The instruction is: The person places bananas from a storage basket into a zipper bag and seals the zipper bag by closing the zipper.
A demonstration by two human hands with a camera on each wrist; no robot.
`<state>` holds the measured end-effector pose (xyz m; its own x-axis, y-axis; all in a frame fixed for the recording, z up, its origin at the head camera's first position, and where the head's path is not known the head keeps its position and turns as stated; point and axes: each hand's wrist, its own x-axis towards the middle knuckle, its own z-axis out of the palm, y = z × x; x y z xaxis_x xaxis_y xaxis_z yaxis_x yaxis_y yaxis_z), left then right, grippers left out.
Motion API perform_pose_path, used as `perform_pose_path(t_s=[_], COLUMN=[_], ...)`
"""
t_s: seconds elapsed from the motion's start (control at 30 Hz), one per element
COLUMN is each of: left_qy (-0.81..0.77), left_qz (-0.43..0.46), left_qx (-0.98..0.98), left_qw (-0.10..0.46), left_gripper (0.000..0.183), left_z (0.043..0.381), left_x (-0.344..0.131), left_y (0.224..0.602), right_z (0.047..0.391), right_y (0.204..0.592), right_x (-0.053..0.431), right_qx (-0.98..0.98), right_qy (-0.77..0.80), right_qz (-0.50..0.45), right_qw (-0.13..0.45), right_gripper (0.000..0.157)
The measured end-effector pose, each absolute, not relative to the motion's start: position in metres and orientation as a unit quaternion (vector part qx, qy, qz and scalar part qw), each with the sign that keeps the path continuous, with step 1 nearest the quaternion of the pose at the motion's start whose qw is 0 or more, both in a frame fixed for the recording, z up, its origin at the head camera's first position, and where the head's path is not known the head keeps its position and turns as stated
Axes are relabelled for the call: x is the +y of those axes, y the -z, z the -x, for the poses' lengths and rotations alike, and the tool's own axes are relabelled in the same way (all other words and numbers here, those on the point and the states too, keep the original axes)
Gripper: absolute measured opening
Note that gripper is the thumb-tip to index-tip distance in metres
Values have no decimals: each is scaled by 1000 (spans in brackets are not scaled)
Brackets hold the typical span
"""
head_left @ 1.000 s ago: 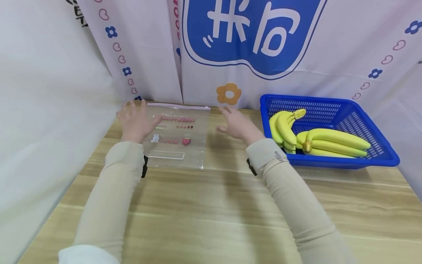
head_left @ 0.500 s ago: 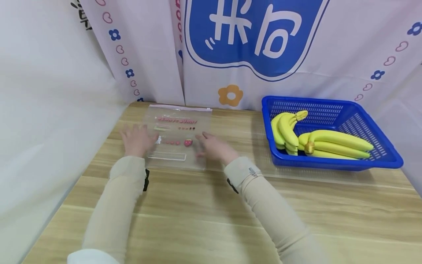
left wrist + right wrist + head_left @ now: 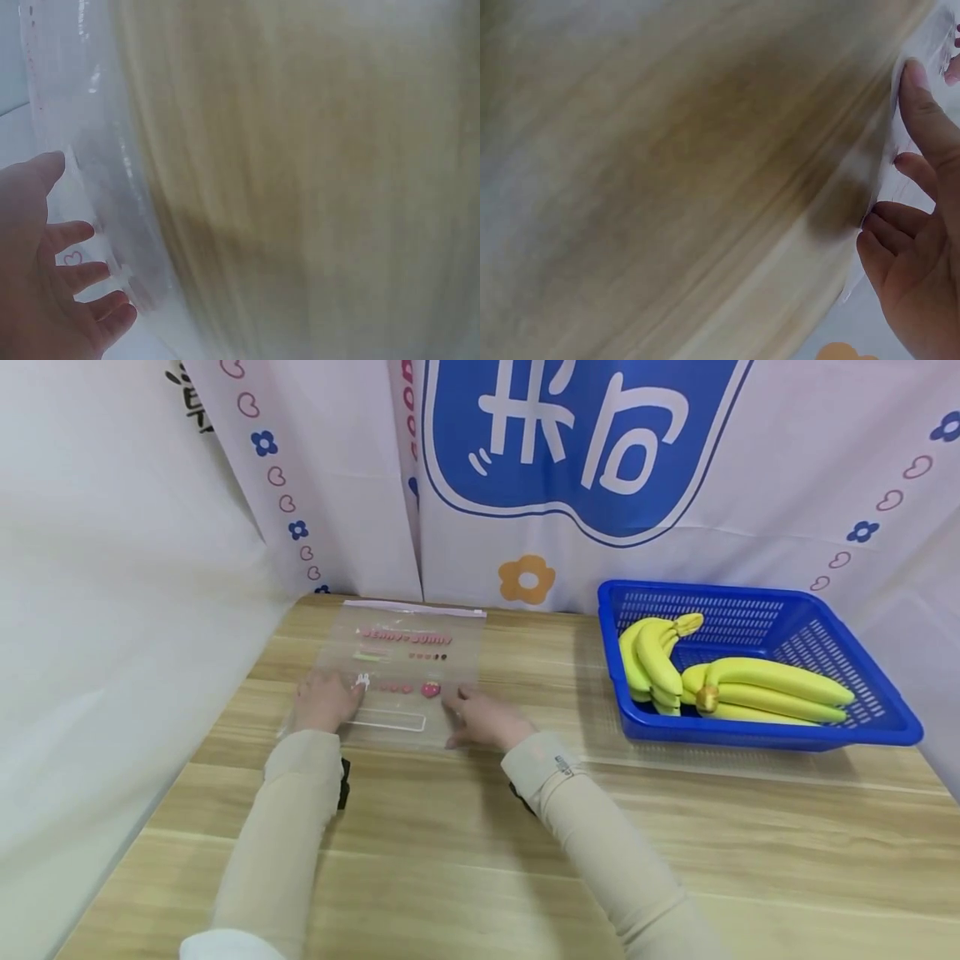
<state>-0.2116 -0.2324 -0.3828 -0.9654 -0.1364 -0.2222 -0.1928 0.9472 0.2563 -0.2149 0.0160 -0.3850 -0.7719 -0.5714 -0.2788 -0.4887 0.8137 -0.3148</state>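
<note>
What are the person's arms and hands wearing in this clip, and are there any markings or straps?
Both arms wear long beige sleeves reaching the wrists. The right cuff bears a small dark printed mark. A black strap shows under the left wrist, and another under the right. The left hand and right hand are bare: no gloves, and no rings are visible.
</note>
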Motion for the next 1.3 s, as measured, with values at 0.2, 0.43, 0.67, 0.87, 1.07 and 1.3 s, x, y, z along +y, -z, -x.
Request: perform_pose_path(t_s=[0.2, 0.43, 0.67, 0.87, 1.07, 1.3], left_qy=[-144, -167, -185, -195, -186, -166], left_qz=[77, 72, 69, 57, 30, 12], left_qx=[980, 974, 964, 960, 964, 969], left_qw=[110, 134, 176, 191, 190, 184], left_gripper=[69, 72, 76, 78, 73, 68], left_z=[216, 216, 213, 216, 216, 216], left_x=[-234, -235, -232, -235, -239, -239], left_y=[395, 401, 399, 403, 398, 394], right_z=[214, 209, 206, 206, 211, 215], right_y=[387, 386, 385, 386, 389, 394], right_x=[16, 11, 8, 10, 9, 13], right_qx=[939, 946, 948, 949, 953, 949], right_qy=[115, 114, 99, 114, 160, 172], right_qz=[270, 245, 248, 244, 238, 250], right_qw=[181, 180, 175, 161, 96, 88], right_gripper=[74, 74, 79, 81, 57, 50])
